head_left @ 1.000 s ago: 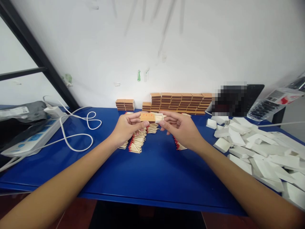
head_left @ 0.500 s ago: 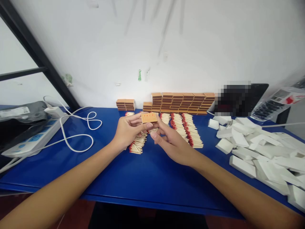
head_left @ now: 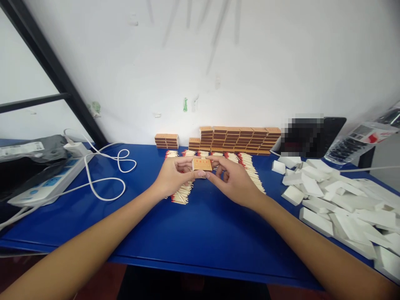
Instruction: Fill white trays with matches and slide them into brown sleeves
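Note:
Between my two hands is an orange matchbox (head_left: 202,164), its printed face turned up, held above the blue table. My left hand (head_left: 173,175) grips its left end, thumb along the near side and fingers behind. At the other end my right hand (head_left: 229,177) closes on it too, thumb at the near edge and index finger at the far corner. Behind and below the hands lie rows of loose matches (head_left: 252,171) with red heads, partly covered by my hands. Whether the box holds matches cannot be seen.
Stacked matchboxes (head_left: 240,139) line the wall, with a smaller stack (head_left: 166,141) to their left. Many white boxes (head_left: 318,208) lie heaped at right, near a phone (head_left: 334,131) and a plastic bottle (head_left: 353,141). A power strip (head_left: 46,183) and white cable (head_left: 123,189) occupy the left.
The matchbox has shifted slightly right and lower in view. My right thumb, apart from the box before, now presses its near edge. The camera view has tilted a little.

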`<state>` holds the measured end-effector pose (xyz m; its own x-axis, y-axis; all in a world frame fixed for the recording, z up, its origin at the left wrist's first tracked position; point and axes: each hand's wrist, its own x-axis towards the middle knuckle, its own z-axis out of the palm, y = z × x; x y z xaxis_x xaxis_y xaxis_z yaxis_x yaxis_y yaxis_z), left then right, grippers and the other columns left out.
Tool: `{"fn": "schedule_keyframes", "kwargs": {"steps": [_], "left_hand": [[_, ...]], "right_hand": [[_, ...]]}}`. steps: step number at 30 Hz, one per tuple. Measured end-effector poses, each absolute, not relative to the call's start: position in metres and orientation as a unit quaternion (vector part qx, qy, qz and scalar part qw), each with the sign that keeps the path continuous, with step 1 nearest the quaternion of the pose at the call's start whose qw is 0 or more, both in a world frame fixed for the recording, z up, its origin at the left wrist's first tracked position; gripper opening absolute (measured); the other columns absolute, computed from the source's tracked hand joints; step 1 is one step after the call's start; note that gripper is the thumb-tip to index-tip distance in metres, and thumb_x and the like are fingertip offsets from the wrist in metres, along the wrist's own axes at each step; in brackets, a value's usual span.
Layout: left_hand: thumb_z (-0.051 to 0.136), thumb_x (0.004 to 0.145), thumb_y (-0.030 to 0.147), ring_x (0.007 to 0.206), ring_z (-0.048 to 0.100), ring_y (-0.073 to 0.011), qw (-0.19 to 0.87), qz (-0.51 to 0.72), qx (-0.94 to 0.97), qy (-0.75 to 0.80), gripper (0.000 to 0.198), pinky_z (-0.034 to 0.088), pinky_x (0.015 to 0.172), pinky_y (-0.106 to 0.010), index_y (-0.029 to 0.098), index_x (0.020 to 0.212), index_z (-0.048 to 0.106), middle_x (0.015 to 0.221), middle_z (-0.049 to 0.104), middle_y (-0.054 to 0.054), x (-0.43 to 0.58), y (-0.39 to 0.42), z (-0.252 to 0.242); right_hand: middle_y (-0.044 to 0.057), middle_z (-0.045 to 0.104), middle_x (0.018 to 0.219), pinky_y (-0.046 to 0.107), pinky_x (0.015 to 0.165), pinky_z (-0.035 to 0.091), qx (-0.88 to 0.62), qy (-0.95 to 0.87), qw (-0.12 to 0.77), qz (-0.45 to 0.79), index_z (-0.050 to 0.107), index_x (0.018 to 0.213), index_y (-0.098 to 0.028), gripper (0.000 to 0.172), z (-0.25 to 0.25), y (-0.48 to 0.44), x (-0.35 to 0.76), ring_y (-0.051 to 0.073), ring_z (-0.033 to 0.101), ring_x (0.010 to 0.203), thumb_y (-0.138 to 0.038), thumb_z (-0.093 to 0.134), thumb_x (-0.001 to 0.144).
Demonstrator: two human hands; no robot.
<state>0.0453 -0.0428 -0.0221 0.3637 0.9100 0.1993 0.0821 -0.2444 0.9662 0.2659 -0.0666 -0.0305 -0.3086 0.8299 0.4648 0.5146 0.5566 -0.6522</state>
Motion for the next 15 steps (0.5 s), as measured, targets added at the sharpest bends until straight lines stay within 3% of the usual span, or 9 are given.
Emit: {"fn": "schedule_keyframes", "kwargs": {"steps": [2, 4, 6, 9, 15], "left_hand": [[0.095, 0.073, 0.048, 0.062, 0.062, -0.0137, 0.447, 0.423, 0.689, 0.384, 0.067, 0.050, 0.053, -0.025, 0.019, 0.131, 0.078, 0.090, 0.080, -0.008, 0.044, -0.042, -0.022], [0.093, 0.076, 0.047, 0.072, 0.065, -0.0157, 0.365, 0.438, 0.724, 0.388, 0.067, 0.053, 0.061, -0.027, 0.023, 0.135, 0.076, 0.104, 0.080, -0.009, 0.040, -0.040, -0.021], [0.091, 0.080, 0.046, 0.090, 0.069, -0.0199, 0.263, 0.442, 0.774, 0.368, 0.056, 0.057, 0.075, -0.032, 0.026, 0.130, 0.078, 0.119, 0.078, -0.010, 0.037, -0.040, -0.017], [0.088, 0.085, 0.041, 0.107, 0.069, -0.0251, 0.162, 0.419, 0.831, 0.328, 0.038, 0.054, 0.097, -0.041, 0.028, 0.119, 0.082, 0.118, 0.078, -0.009, 0.031, -0.038, -0.010], [0.085, 0.090, 0.039, 0.113, 0.067, -0.0283, 0.070, 0.379, 0.845, 0.371, 0.037, 0.049, 0.104, -0.047, 0.025, 0.123, 0.079, 0.123, 0.078, -0.010, 0.008, -0.004, 0.009]], "right_hand": [[0.005, 0.075, 0.098, 0.032, 0.064, 0.049, -0.433, -0.780, 0.410, 0.192, 0.065, 0.131, -0.019, 0.040, -0.029, -0.065, 0.268, 0.015, 0.062, 0.064, -0.038, 0.069, 0.096], [0.004, 0.074, 0.094, 0.032, 0.063, 0.049, -0.437, -0.781, 0.409, 0.176, 0.066, 0.129, -0.020, 0.039, -0.027, -0.065, 0.270, 0.015, 0.062, 0.063, -0.039, 0.071, 0.096], [0.004, 0.074, 0.093, 0.032, 0.063, 0.049, -0.436, -0.787, 0.408, 0.154, 0.067, 0.129, -0.021, 0.039, -0.027, -0.064, 0.272, 0.016, 0.062, 0.063, -0.040, 0.072, 0.096], [0.004, 0.074, 0.093, 0.032, 0.064, 0.050, -0.419, -0.798, 0.409, 0.141, 0.068, 0.129, -0.023, 0.038, -0.028, -0.063, 0.273, 0.016, 0.062, 0.064, -0.042, 0.071, 0.097], [0.005, 0.077, 0.100, 0.034, 0.069, 0.051, -0.435, -0.789, 0.419, 0.117, 0.064, 0.138, -0.022, 0.041, -0.026, -0.060, 0.275, 0.017, 0.064, 0.066, -0.040, 0.065, 0.101]]}}
